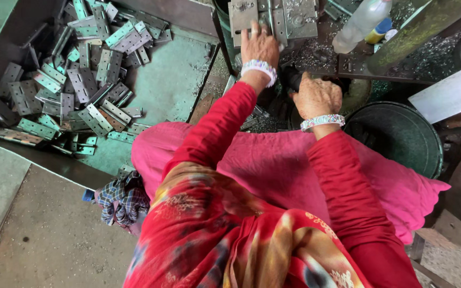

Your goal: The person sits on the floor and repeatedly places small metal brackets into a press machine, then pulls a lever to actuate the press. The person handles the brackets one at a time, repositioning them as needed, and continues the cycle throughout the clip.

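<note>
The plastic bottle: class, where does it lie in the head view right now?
The plastic bottle lies tilted at the top right of the head view, on the bench strewn with metal shavings, right of the metal block that the left hand touches.

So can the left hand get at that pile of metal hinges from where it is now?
Probably yes. The left hand rests on the metal fixture, and the hinge pile lies open on the green tray to its left; only the tray's raised edge lies between.

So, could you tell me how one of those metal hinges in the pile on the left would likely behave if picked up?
Each metal hinge looks like flat folded steel, so probably rigid and heavy for its size. Its leaves may swing open. Lying flat, it should slide rather than roll.
</note>
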